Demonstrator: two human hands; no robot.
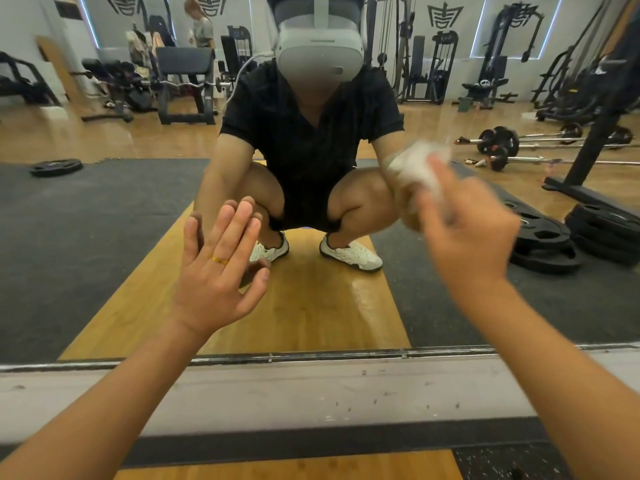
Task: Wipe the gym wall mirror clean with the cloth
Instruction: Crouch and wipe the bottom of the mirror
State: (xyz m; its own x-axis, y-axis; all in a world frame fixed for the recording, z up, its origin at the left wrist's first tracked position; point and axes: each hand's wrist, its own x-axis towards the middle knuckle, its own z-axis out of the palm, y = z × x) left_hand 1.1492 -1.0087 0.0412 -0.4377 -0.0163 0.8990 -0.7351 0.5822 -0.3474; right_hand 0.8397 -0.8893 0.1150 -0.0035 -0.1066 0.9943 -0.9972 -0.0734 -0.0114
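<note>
My left hand (214, 271) lies flat on the mirror (104, 220), fingers straight, bracing low on the glass. My right hand (467, 233) is blurred, its grip bunched round the cloth (420, 168), which seems pressed to the mirror right of my reflection. I'd use overlapping strokes with even pressure, working down to the bottom rail (311, 355).

No text can be read. The black emblems (444, 15) reflected in the mirror (86, 254) are shapes only; the dark plaque (67, 10) is too small to tell
</note>
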